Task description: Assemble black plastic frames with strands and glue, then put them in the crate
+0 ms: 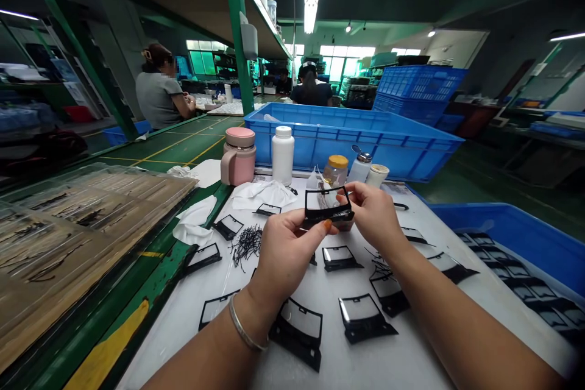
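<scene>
A small black plastic frame with a clear window is held up over the white work surface. My left hand grips its lower left edge, thumb along the bottom. With bent fingers, my right hand pinches the frame's right side. Similar black frames lie spread around below, among them one in front and another by my left wrist. A heap of thin black strips sits left of my left hand. Some right fingertips are hidden behind the frame.
Behind my hands stand a pink mug, a white bottle, a yellow-lidded jar and a large blue crate. At right, a blue bin holds many black frames. Cardboard trays lie left. Two people sit farther off.
</scene>
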Motion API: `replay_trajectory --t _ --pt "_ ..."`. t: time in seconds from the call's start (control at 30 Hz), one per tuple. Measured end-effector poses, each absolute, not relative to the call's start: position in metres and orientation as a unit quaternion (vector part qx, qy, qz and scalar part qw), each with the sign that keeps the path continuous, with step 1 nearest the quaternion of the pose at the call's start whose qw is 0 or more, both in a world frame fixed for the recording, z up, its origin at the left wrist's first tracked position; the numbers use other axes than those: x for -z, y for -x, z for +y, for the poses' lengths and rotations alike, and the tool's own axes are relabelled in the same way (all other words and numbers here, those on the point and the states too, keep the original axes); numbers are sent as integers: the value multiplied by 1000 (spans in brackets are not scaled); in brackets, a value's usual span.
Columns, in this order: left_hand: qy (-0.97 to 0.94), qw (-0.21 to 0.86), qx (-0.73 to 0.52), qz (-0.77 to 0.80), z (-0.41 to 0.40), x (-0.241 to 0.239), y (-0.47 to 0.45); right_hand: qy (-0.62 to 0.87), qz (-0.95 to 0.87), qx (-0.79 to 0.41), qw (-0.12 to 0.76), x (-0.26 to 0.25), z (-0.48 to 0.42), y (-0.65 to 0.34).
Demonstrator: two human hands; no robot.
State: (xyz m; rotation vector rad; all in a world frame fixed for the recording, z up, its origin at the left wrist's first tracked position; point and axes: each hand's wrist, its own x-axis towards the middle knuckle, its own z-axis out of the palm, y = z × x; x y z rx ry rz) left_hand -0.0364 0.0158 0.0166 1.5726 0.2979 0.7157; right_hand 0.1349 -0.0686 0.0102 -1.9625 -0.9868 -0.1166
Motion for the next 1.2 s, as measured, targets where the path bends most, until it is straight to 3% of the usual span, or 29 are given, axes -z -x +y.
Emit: replay_trajectory --t 0.27,0.43,0.53,0.63,0.8,1.0,1.2 --pt "-703 630 -314 102 13 -14 36 752 -402 -32 521 0 -71 -139" --pt "-710 622 -310 112 13 -11 36 714 -385 100 576 -12 -90 -133" --pt "-710 628 -296 115 13 -10 36 633 -367 217 646 -27 -103 -126" --pt "-711 631 -289 116 12 -10 36 528 -347 250 734 -42 -110 -117" --pt "-703 643 -288 99 9 -10 34 449 -343 208 798 -53 -114 -94" --pt "-695 656 -279 91 6 -10 33 486 -385 84 780 -43 -116 -74" --pt "-693 663 -270 86 6 -10 33 490 -386 72 778 -38 -114 -73"
